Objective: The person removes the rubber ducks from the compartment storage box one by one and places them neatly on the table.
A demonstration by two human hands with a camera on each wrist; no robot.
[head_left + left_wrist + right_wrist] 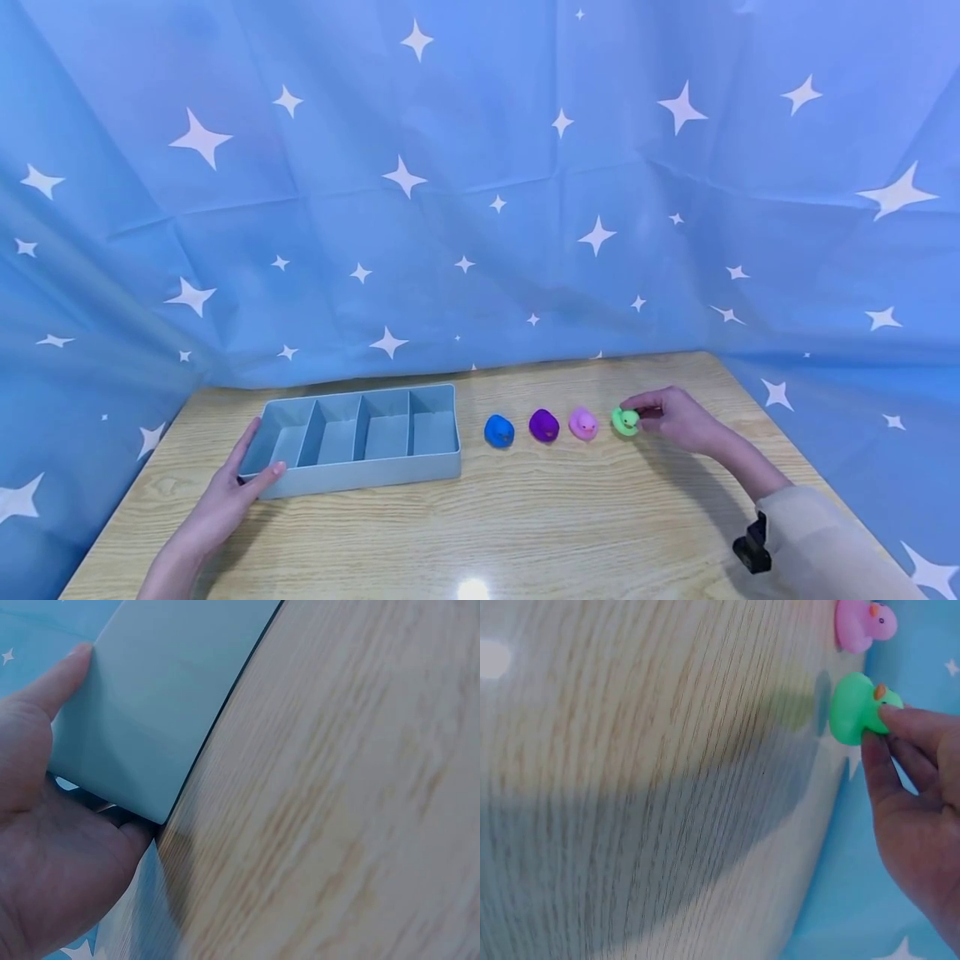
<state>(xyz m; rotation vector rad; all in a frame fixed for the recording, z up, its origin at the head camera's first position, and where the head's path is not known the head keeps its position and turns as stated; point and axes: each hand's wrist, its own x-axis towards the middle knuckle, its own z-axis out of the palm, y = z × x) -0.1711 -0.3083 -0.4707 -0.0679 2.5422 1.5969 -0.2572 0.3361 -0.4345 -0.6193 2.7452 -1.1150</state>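
Note:
My left hand grips the near left corner of a grey-blue tray with four compartments in a row. Its thumb lies at the front rim and its fingers go round the left end, as the left wrist view also shows. At the right, my right hand pinches a green rubber duck by the head between thumb and fingers. The duck's shadow falls apart from it on the wood. Left of it stand a pink duck, a purple duck and a blue duck, beside the tray.
Everything stands on a light wood-grain table. A blue cloth with white stars hangs behind the table and down both sides. A black device is at the right sleeve's cuff.

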